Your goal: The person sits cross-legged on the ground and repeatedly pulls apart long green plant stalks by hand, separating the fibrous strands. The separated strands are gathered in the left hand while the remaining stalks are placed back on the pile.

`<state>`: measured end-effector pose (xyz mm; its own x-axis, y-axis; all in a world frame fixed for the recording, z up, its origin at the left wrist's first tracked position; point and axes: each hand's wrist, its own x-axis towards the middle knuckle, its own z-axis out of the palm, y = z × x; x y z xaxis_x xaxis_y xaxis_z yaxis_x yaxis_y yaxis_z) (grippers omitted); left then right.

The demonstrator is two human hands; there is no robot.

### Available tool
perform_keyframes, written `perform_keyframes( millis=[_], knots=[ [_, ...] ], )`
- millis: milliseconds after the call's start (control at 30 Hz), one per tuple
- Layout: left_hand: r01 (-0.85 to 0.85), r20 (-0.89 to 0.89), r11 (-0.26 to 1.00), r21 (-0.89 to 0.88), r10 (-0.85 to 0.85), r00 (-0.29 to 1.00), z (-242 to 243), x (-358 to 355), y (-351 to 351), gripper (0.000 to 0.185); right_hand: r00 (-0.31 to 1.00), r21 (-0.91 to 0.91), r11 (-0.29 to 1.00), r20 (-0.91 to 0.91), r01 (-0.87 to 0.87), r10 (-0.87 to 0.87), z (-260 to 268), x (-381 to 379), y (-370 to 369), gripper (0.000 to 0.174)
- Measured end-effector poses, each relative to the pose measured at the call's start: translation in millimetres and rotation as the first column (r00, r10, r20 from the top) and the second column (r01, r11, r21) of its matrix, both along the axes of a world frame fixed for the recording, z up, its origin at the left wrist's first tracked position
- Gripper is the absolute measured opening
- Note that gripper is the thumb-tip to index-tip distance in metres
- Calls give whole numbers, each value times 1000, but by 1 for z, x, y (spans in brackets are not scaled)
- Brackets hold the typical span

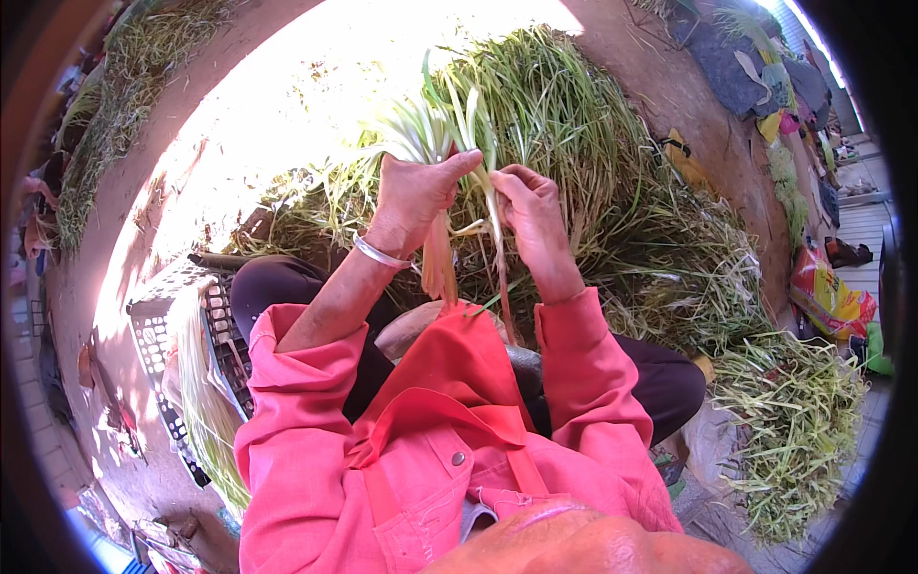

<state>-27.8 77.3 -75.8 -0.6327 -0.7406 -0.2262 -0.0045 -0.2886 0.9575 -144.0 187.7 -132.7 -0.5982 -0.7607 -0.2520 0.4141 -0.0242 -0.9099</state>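
My left hand (419, 194), with a pale bangle (380, 252) at its wrist, holds a bundle of green-and-white plant stalks (423, 133). Their pale ends fan out above the fist and brownish ends hang below it. My right hand (531, 204) pinches a single leafy stalk (495, 215) between thumb and fingers, just right of the left hand. A long brownish strip hangs down from this stalk towards my lap. Behind both hands lies a large heap of long green leaves (566, 122).
At the left stands a black plastic crate (154, 344) with long pale stalks (197, 380). Cut leaves (796, 430) are piled at the lower right, below a red and yellow bag (828, 294). More greens (143, 86) lie at the upper left. Bright sunlight washes out the upper middle.
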Motion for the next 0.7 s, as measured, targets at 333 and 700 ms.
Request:
perform_keyframes(
  millis=[333, 700],
  knots=[
    [-88, -76, 996, -21, 86, 993, 14, 10, -12, 16, 761, 686, 630, -609, 364, 224, -115, -77, 73, 23],
    [62, -193, 993, 102, -41, 980, 5, 4, -7, 20, 886, 75, 923, -262, -377, 383, 49, 6, 7, 27]
  ],
)
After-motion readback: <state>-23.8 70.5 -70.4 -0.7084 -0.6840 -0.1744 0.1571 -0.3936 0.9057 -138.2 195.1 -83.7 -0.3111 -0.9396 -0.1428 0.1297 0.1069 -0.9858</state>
